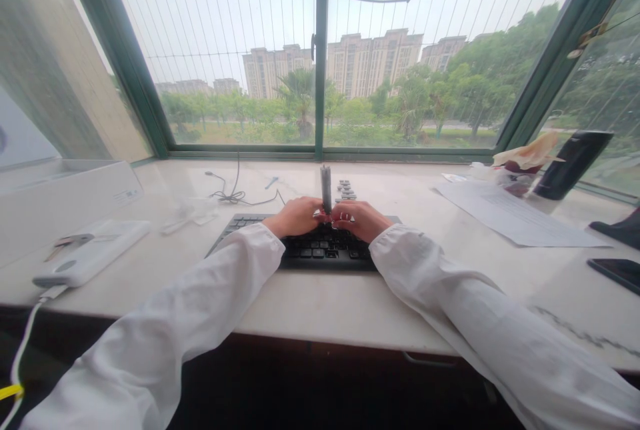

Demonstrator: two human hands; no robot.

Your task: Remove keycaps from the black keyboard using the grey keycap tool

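Observation:
A black keyboard (319,254) lies in front of me, with some of its key spots looking bare. Over its middle, my left hand (296,217) and my right hand (364,219) meet, fingers pinched together. Between them a slim dark grey stick-like tool (326,187) stands upright, its lower end at the fingertips of both hands. Its exact kind does not show, and its bottom is hidden by the fingers. Just behind my right hand, several loose keycaps (346,189) lie in short rows on the white tabletop (320,303).
To the left are a thin black cable (233,196), a clear plastic bag (190,215), a white power bank (107,250) with keys on it, and a white box (75,197). On the right lie paper sheets (515,217), a black cylinder (573,165) and a phone (617,273).

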